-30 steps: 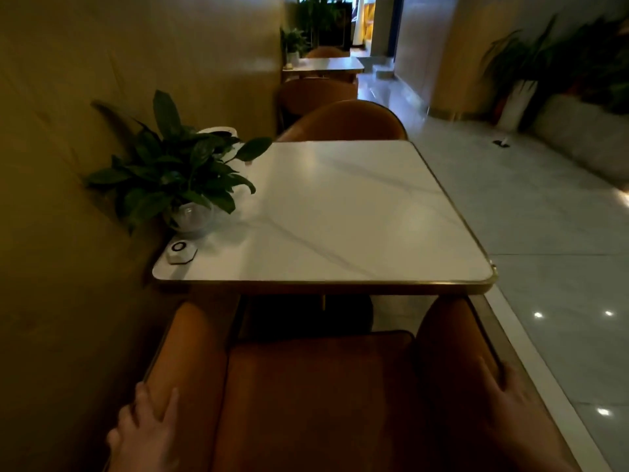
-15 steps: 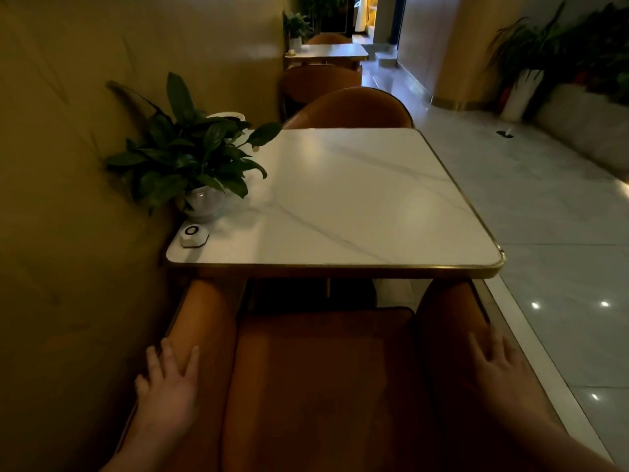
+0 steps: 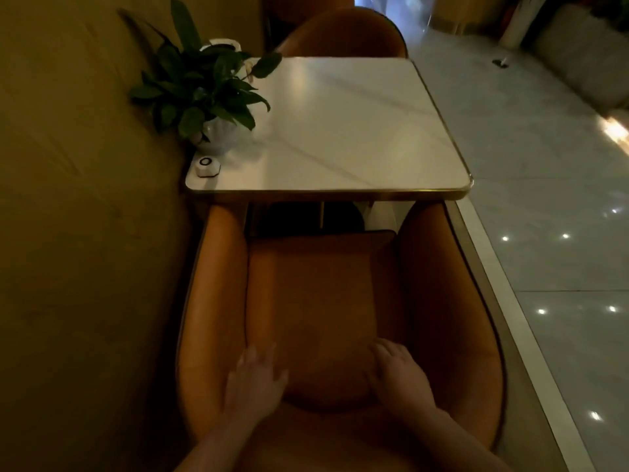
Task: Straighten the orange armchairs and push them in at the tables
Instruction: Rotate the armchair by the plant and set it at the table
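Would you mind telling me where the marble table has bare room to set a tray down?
The table is bare from its centre to the aisle-side edge and front rim. The wall-side strip is crowded: potted plant, then the white call button at the near corner.

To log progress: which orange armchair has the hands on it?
The near orange armchair, with left hand and right hand on its backrest; the far orange armchair beyond the white marble table is untouched.

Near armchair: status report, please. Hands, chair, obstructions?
Left hand and right hand flat, open, on the near armchair backrest. Arm fronts at table edge, seat not under. Nothing blocking.
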Action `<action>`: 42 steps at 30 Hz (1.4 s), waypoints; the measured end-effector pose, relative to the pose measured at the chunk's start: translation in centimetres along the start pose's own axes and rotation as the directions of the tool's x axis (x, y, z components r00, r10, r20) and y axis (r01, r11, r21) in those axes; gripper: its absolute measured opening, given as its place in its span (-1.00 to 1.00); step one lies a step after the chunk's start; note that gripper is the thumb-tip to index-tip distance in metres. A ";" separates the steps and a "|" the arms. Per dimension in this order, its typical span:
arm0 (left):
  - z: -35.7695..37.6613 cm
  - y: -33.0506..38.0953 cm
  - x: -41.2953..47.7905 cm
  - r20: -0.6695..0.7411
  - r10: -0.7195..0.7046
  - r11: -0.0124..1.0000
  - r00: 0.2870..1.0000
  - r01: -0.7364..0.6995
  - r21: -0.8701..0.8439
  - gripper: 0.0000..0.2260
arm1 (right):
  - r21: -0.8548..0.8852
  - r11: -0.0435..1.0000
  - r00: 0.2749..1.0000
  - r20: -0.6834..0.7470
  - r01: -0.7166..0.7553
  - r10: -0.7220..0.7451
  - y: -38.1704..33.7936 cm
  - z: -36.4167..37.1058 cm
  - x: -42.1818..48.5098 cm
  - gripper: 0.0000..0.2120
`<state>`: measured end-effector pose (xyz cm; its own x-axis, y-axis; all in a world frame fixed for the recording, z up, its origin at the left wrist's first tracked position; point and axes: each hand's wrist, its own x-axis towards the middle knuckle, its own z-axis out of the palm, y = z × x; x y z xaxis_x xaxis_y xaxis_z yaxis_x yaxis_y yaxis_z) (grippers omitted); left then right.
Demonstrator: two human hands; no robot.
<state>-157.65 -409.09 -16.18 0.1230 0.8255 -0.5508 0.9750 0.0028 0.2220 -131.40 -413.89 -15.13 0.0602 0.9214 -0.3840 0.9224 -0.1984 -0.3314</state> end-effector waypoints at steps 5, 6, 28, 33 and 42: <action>1.1 1.3 -2.9 -0.105 -0.042 0.985 0.994 0.024 -0.168 -0.53 | -0.030 0.996 0.996 -0.033 0.084 -0.085 -1.0 -0.7 -3.8 -0.65; 1.4 1.6 -3.5 -0.108 -0.044 0.980 0.993 0.022 -0.196 -0.60 | -0.020 0.995 0.994 -0.036 0.099 -0.099 -1.0 -1.0 -4.5 -0.70; 2.5 1.4 -11.3 -0.390 0.077 0.985 0.917 -0.130 -0.112 -0.59 | -0.155 0.956 0.941 -0.192 0.250 -0.278 -0.5 0.9 -11.3 -0.62; 0.4 1.8 -10.7 -0.267 0.009 0.995 0.964 -0.034 -0.089 -0.63 | -0.101 0.965 0.946 -0.196 0.243 -0.259 -1.8 -0.1 -11.0 -0.62; 0.4 2.4 -10.7 -0.221 -0.024 0.999 0.975 0.015 -0.043 -0.72 | -0.104 0.972 0.950 -0.213 0.209 -0.227 -2.0 0.3 -11.1 -0.63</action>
<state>-156.56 -418.12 -10.08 0.0561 0.9296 -0.3643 0.9680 0.0388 0.2480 -134.04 -423.87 -10.50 -0.0711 0.9919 -0.1056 0.9491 0.0347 -0.3132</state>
